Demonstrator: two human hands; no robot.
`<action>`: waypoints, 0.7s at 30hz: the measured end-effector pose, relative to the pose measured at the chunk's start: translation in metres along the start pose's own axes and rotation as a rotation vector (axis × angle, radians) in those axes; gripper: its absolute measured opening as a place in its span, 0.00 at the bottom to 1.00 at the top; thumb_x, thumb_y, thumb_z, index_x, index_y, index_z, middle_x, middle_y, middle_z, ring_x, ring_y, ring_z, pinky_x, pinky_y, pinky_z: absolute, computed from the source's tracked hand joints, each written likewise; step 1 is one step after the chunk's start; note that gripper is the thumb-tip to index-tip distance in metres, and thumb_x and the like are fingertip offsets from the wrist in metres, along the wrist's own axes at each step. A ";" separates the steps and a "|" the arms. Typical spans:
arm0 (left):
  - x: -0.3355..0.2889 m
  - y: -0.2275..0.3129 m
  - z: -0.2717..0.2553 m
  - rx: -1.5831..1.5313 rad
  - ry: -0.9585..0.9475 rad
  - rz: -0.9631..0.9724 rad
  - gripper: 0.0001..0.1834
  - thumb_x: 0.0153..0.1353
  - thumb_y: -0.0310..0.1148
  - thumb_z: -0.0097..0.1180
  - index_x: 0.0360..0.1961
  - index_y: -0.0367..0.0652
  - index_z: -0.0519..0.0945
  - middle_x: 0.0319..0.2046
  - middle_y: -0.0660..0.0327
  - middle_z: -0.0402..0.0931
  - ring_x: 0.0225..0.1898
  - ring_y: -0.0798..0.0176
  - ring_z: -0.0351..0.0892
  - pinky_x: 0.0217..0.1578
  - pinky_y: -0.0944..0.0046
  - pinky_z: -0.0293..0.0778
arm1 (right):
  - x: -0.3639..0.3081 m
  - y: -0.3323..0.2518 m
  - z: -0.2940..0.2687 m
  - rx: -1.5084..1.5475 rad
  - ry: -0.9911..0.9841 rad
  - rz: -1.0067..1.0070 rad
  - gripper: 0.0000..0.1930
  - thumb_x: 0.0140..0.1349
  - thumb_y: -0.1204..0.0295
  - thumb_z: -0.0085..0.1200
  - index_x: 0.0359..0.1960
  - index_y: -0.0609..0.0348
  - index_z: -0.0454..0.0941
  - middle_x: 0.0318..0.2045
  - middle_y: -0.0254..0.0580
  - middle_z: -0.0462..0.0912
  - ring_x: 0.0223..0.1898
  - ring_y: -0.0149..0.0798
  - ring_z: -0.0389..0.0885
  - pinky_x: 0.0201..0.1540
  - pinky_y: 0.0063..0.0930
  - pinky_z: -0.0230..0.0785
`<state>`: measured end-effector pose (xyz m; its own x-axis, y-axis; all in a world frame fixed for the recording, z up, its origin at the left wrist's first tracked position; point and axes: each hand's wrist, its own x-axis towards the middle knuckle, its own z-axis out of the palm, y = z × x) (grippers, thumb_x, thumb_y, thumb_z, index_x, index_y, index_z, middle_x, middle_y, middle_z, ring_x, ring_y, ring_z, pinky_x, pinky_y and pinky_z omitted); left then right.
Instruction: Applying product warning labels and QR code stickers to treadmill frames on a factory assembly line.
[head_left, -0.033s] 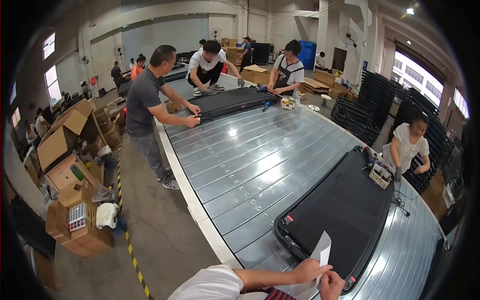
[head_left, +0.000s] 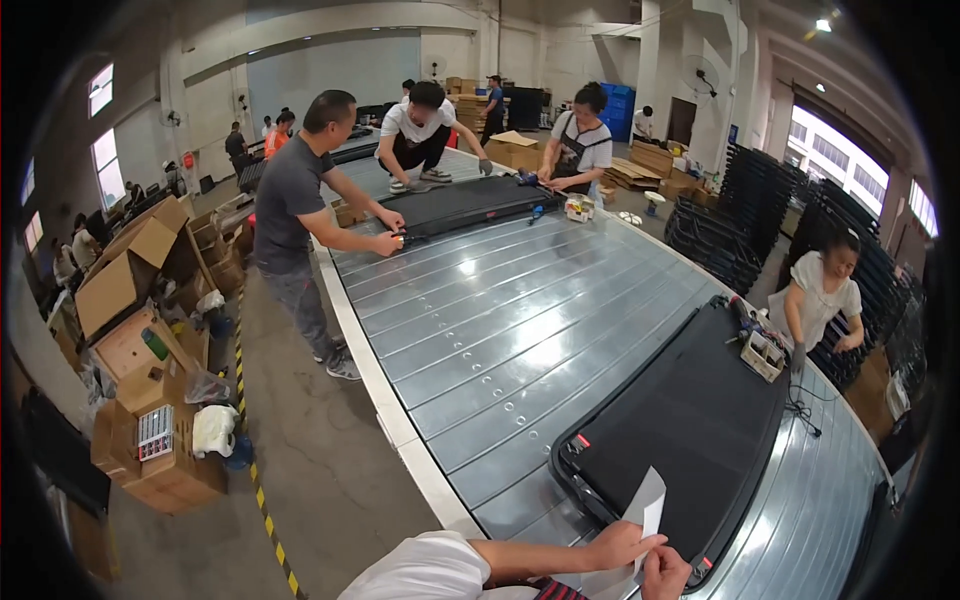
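A white sheet of paper (head_left: 648,500) stands up between my hands at the lower right, its top corner pointing upward. My left hand (head_left: 618,545) is closed on it, fingers pinching near the fold. Close beside, my right hand (head_left: 665,574) is also closed on the sheet, its fingertips almost meeting the left ones. Beneath and beyond them a large black panel with a dark rounded frame (head_left: 680,410) lies flat on the metal-topped table. Small red tags (head_left: 581,442) mark its near corners. The paper's lower part is partly hidden by my hands.
The long slatted metal table (head_left: 480,320) has a pale edge. A white box of small parts (head_left: 764,356) and a cable (head_left: 800,410) lie by a co-worker at right. Several people work on another black panel (head_left: 450,208) farther off. Cardboard boxes (head_left: 165,440) stand left.
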<state>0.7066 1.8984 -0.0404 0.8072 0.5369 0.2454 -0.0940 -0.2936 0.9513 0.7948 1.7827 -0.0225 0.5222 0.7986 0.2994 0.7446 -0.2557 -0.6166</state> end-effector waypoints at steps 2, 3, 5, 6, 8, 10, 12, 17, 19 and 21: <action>-0.001 -0.003 -0.009 0.051 -0.031 0.004 0.27 0.58 0.48 0.43 0.17 0.32 0.74 0.11 0.52 0.70 0.15 0.59 0.73 0.18 0.64 0.65 | -0.003 -0.008 0.004 0.081 0.040 0.060 0.08 0.52 0.70 0.50 0.27 0.63 0.76 0.17 0.47 0.76 0.19 0.39 0.75 0.25 0.30 0.66; -0.003 -0.006 -0.017 -0.020 -0.102 -0.060 0.26 0.58 0.48 0.43 0.18 0.32 0.74 0.12 0.51 0.70 0.16 0.57 0.73 0.19 0.63 0.66 | -0.004 -0.015 0.012 0.119 0.028 0.124 0.08 0.51 0.70 0.50 0.25 0.63 0.76 0.15 0.45 0.75 0.17 0.35 0.72 0.23 0.29 0.65; -0.013 -0.046 -0.024 0.019 -0.117 -0.048 0.26 0.57 0.48 0.43 0.19 0.33 0.74 0.14 0.48 0.70 0.19 0.49 0.73 0.23 0.60 0.67 | -0.010 -0.037 0.036 0.084 0.000 0.142 0.08 0.52 0.70 0.50 0.25 0.64 0.75 0.15 0.45 0.74 0.17 0.34 0.72 0.23 0.29 0.65; -0.021 -0.054 -0.038 0.015 -0.117 -0.052 0.26 0.57 0.48 0.43 0.19 0.33 0.74 0.14 0.48 0.70 0.19 0.49 0.73 0.23 0.60 0.67 | -0.014 -0.046 0.051 0.044 -0.027 0.167 0.09 0.52 0.70 0.49 0.24 0.64 0.75 0.15 0.45 0.74 0.16 0.33 0.71 0.23 0.28 0.64; -0.033 -0.063 -0.058 0.089 -0.131 -0.080 0.26 0.56 0.50 0.43 0.20 0.34 0.75 0.15 0.48 0.71 0.21 0.48 0.74 0.25 0.58 0.68 | -0.021 -0.044 0.078 0.052 -0.046 0.179 0.09 0.52 0.70 0.49 0.24 0.64 0.75 0.14 0.44 0.74 0.17 0.33 0.71 0.23 0.27 0.65; -0.039 -0.075 -0.068 0.010 -0.137 -0.077 0.27 0.56 0.51 0.43 0.20 0.34 0.76 0.16 0.48 0.72 0.22 0.48 0.74 0.25 0.58 0.68 | -0.025 -0.037 0.095 0.081 -0.073 0.173 0.09 0.52 0.70 0.49 0.25 0.66 0.75 0.16 0.43 0.75 0.19 0.30 0.71 0.24 0.27 0.65; -0.032 -0.076 -0.071 0.005 -0.117 -0.031 0.29 0.57 0.51 0.42 0.17 0.33 0.75 0.13 0.50 0.71 0.20 0.50 0.74 0.24 0.59 0.68 | -0.016 -0.041 0.093 0.100 -0.072 0.161 0.09 0.54 0.71 0.49 0.27 0.67 0.75 0.18 0.40 0.76 0.22 0.28 0.72 0.26 0.25 0.66; -0.007 -0.060 -0.079 -0.047 -0.204 -0.064 0.32 0.59 0.51 0.38 0.12 0.33 0.72 0.08 0.54 0.69 0.15 0.53 0.73 0.21 0.60 0.68 | 0.010 -0.042 0.077 0.422 -0.100 0.308 0.09 0.57 0.72 0.49 0.30 0.68 0.75 0.22 0.34 0.75 0.24 0.25 0.71 0.27 0.18 0.65; -0.007 -0.057 -0.083 -0.049 -0.187 -0.045 0.32 0.59 0.51 0.37 0.10 0.33 0.71 0.07 0.55 0.68 0.14 0.54 0.73 0.21 0.61 0.68 | 0.015 -0.050 0.074 0.407 -0.105 0.291 0.09 0.57 0.72 0.49 0.30 0.68 0.75 0.22 0.34 0.75 0.25 0.25 0.70 0.28 0.18 0.64; -0.013 -0.051 -0.088 -0.052 -0.194 -0.073 0.32 0.60 0.51 0.36 0.11 0.33 0.72 0.08 0.53 0.68 0.16 0.52 0.74 0.23 0.60 0.69 | 0.012 -0.054 0.074 0.449 -0.117 0.276 0.08 0.57 0.72 0.48 0.30 0.67 0.74 0.22 0.34 0.75 0.24 0.25 0.70 0.27 0.18 0.64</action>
<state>0.6497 1.9757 -0.0754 0.9096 0.3913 0.1398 -0.0570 -0.2158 0.9748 0.7302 1.8461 -0.0394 0.6039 0.7969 0.0149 0.3224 -0.2271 -0.9190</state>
